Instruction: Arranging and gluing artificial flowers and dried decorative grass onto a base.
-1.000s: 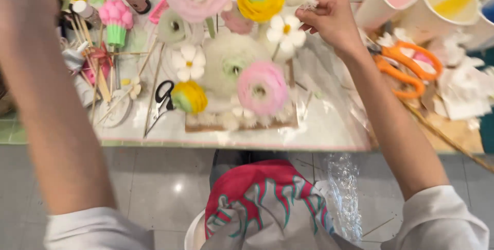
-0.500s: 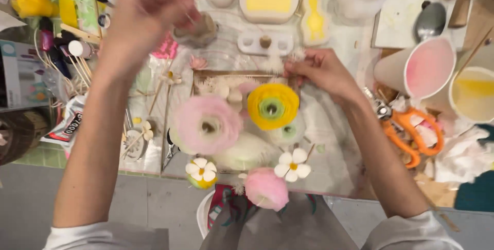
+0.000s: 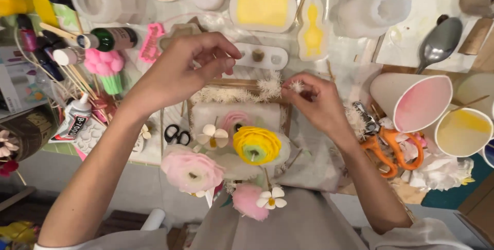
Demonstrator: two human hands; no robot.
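Note:
My left hand (image 3: pixel 182 70) hovers above the far edge of a white block (image 3: pixel 234 113), thumb and fingers pinched together, nothing visible between them. My right hand (image 3: pixel 316 100) pinches a small white fluffy tuft (image 3: pixel 297 86) at the end of a fuzzy white trim (image 3: pixel 236 93) that runs along the block's far side. Artificial flowers stand in the block: a yellow one (image 3: pixel 256 144), a large pale pink one (image 3: pixel 191 170), a small pink one (image 3: pixel 246 200) and little white blossoms (image 3: pixel 271 197).
Orange scissors (image 3: pixel 391 149) and paper cups with pink (image 3: pixel 417 101) and yellow (image 3: pixel 463 131) residue lie right. Small black scissors (image 3: pixel 176 135), a glue tube (image 3: pixel 74 118), sticks and a green bottle (image 3: pixel 110 39) sit left. White moulds (image 3: pixel 262 8) and a spoon (image 3: pixel 437 44) lie beyond.
The view has tilted down, so the flower block sits nearer me. My left hand came down from the upper left to the block's far edge. My right hand stays at the trim.

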